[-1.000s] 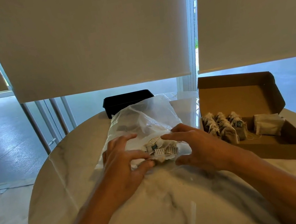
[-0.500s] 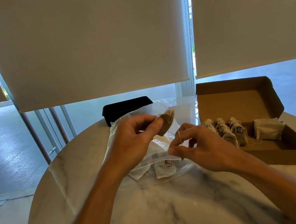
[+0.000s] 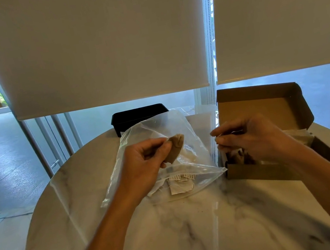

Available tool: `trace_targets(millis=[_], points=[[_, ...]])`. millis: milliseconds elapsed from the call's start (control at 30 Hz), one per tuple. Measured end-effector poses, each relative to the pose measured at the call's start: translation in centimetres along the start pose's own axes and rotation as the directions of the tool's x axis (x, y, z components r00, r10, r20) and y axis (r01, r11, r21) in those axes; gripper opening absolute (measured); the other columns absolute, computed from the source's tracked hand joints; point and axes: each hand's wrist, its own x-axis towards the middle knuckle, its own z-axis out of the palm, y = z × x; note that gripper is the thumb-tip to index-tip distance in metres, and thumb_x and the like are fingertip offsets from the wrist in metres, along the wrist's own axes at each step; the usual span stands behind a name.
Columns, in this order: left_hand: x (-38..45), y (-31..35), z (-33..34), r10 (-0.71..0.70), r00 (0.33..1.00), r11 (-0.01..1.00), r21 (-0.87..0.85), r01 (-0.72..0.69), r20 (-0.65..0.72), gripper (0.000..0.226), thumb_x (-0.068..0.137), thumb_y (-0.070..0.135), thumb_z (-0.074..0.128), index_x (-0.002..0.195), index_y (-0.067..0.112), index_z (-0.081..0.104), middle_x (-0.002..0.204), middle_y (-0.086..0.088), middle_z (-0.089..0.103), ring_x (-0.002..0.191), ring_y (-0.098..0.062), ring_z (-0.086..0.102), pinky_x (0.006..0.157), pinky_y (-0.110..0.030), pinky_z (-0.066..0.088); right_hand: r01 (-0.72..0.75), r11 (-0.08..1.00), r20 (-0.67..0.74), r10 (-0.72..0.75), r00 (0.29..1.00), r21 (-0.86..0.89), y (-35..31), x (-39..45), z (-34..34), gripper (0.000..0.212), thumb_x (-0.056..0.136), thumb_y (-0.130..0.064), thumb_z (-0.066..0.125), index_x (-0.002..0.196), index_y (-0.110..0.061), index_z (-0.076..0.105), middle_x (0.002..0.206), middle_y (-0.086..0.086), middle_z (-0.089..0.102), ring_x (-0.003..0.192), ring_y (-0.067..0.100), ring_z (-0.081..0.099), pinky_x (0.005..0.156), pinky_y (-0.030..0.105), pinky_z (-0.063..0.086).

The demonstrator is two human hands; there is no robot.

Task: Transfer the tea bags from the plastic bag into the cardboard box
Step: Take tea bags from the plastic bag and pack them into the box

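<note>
Head view: left hand (image 3: 144,162) pinches one tea bag (image 3: 176,147) between thumb and fingertips, held up above the plastic bag (image 3: 192,140), clear of the bench (image 3: 176,231). Right hand (image 3: 255,138) is raised over the near-left corner of the cardboard box (image 3: 275,172), fingers curled and fingertips drawn together; whether it holds the bag's string or tag cannot be told.

Tea bag: tan, small, soft pouch, slightly crumpled. Judged very light and limp, paper easily torn; best taken by the pouch body with a gentle pinch, string kept from snagging.

Plastic bag: clear, thin, lying on the bench just left of the box, with white tags and more tea bags (image 3: 179,182) inside near its front edge. The box lid stands open; some tea bags show inside, partly hidden by the right hand.
</note>
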Motion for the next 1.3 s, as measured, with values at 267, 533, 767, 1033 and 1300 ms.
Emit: trace_targets(millis=[267, 533, 767, 1033, 1300], points=[[-0.4, 0.0, 1.1, 0.012, 0.998, 1.000, -0.010, -0.012, 0.055, 0.014, 0.083, 0.014, 0.067, 0.096, 0.015, 0.072, 0.081, 0.003, 0.074, 0.063, -0.007, 0.068, 0.057, -0.014, 0.050, 0.019, 0.959, 0.075, -0.042, 0.996, 0.284, -0.7, -0.3, 1.9, 0.021, 0.064, -0.019, 0.070, 0.083, -0.013, 0.072, 0.090, 0.002, 0.074, 0.083, 0.017, 0.070, 0.070, 0.025, 0.058], [-0.6, -0.1, 1.5, 0.028, 0.991, 0.999, 0.019, -0.031, 0.127, 0.014, 0.080, 0.022, 0.068, 0.093, 0.023, 0.071, 0.081, 0.007, 0.074, 0.072, -0.011, 0.071, 0.060, -0.019, 0.055, 0.070, 0.965, 0.068, -0.090, 0.994, 0.255, -0.6, -0.4, 4.0, 0.014, 0.070, -0.017, 0.071, 0.083, -0.016, 0.072, 0.079, -0.004, 0.074, 0.077, 0.011, 0.069, 0.064, 0.022, 0.057], [-0.8, 0.0, 1.4, 0.065, 0.984, 0.995, 0.061, -0.076, 0.167, 0.037, 0.075, 0.020, 0.075, 0.108, 0.031, 0.060, 0.084, 0.007, 0.074, 0.077, -0.010, 0.071, 0.067, -0.018, 0.056, 0.104, 0.965, -0.043, -0.097, 0.994, 0.241, -0.3, -0.3, 4.4, 0.025, 0.079, -0.013, 0.070, 0.099, -0.025, 0.061, 0.084, 0.000, 0.071, 0.075, 0.014, 0.069, 0.059, 0.021, 0.054], [-1.0, -0.3, 1.7, 0.119, 0.984, 0.983, 0.121, -0.135, 0.129, 0.023, 0.077, 0.022, 0.074, 0.087, 0.027, 0.055, 0.079, 0.004, 0.072, 0.074, -0.016, 0.070, 0.069, -0.025, 0.058, 0.179, 0.953, -0.083, -0.164, 0.983, 0.244, -0.4, -0.5, 4.5, 0.014, 0.079, 0.000, 0.068, 0.080, -0.014, 0.070, 0.079, -0.006, 0.072, 0.070, 0.009, 0.067, 0.059, 0.017, 0.053], [-0.6, -1.4, 0.6, 0.163, 0.962, 0.908, 0.349, -0.233, 0.219, 0.020, 0.067, 0.048, 0.074, 0.077, 0.035, 0.064, 0.095, 0.014, 0.066, 0.092, -0.007, 0.059, 0.078, -0.020, 0.049, 0.153, 0.986, -0.160, -0.140, 0.977, 0.068, -0.3, -0.2, 1.9, 0.022, 0.079, -0.008, 0.070, 0.080, -0.030, 0.072, 0.078, -0.018, 0.071, 0.081, -0.002, 0.065, 0.062, 0.006, 0.049]])
